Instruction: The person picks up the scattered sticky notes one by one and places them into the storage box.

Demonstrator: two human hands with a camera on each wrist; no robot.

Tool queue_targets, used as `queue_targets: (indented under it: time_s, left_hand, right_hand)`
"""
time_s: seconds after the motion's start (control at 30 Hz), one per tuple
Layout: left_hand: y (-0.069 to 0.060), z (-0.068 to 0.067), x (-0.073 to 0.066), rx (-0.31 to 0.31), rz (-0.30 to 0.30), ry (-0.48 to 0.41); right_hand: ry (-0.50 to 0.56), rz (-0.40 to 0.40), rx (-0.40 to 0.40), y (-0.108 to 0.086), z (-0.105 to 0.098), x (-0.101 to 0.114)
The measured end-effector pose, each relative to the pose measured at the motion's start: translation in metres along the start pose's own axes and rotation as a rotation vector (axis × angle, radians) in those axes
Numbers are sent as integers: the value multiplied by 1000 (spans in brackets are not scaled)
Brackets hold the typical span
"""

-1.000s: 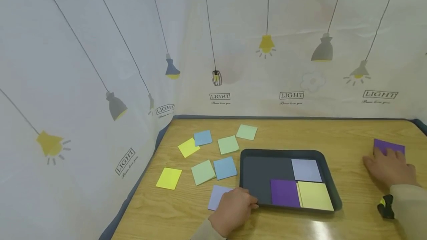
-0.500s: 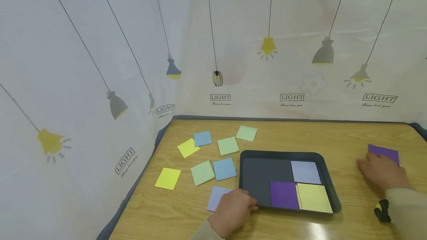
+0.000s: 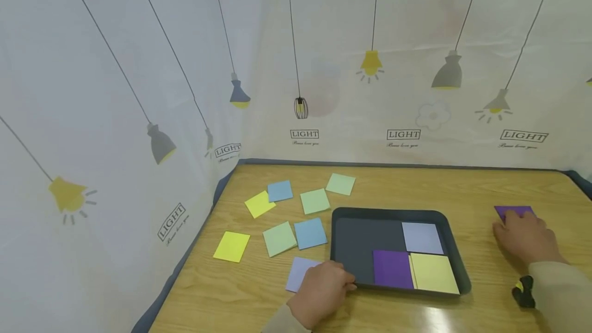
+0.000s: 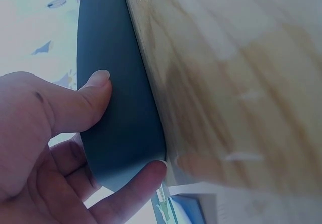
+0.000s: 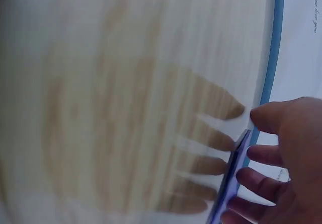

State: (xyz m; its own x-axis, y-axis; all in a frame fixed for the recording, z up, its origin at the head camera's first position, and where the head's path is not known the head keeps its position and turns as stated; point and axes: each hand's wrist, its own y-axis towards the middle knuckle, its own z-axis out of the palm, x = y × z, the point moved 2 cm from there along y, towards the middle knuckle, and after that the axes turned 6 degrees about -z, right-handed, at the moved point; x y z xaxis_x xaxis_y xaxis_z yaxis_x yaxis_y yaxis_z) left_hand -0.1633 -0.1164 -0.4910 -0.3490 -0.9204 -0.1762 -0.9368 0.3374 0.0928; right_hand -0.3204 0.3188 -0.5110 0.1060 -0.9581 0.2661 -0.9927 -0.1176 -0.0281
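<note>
My left hand (image 3: pixel 321 294) holds the near-left corner of a dark grey tray (image 3: pixel 365 243). In the left wrist view its thumb (image 4: pixel 98 98) lies on the tray's outer wall, and the other fingers curl round the corner. On the right, my right hand (image 3: pixel 529 236) rests its fingertips on a purple sticky-note pad (image 3: pixel 512 211), most of which the hand hides. The right wrist view shows that pad (image 5: pixel 232 176) edge-on under several outstretched fingers, the thumb apart from it. Inside the tray lie a purple pad (image 3: pixel 392 270), a pale yellow pad (image 3: pixel 435 273) and a lavender pad (image 3: pixel 423 238).
Left of the tray, on the wooden table (image 3: pixel 231 297), lie several pads: yellow (image 3: pixel 231 246), green (image 3: pixel 279 239), blue (image 3: pixel 310 233), and a lavender one (image 3: pixel 299 272) partly under my left hand. A printed white cloth (image 3: pixel 342 107) hangs behind the table and along its left side.
My right hand has moved left and slightly nearer, and the purple pad under its fingers has moved along the table with it. My left hand stays at the tray's corner.
</note>
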Motion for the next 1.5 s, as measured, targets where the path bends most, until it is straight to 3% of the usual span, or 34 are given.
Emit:
queue_targets:
  time_s: [0.17,0.3,0.53,0.97,1.1,1.33,1.5]
  left_hand:
    - [-1,0,-1,-5,11,4]
    - [-2,-3,-2,0,6,-5]
    - [-5,-5,-4,15,-3,-19]
    - [-6,2,-4,10,10,-7]
    - [-6,2,-4,15,10,-13]
    - [-4,-4,-5,8,21,7]
    - [-2,-4,-3,12,14,16]
  right_hand:
    - [2,105,-3,0,5,-4]
    - [-21,50,13,0,1,-6]
    - [-45,-49,113,-3,-7,-2]
    - [-83,-5,-32,-15,-9,1]
    - [-60,-17,-69,-17,-11,4]
    - [-1,56,-87,-20,-17,14]
    - [51,50,-127,-22,-17,20]
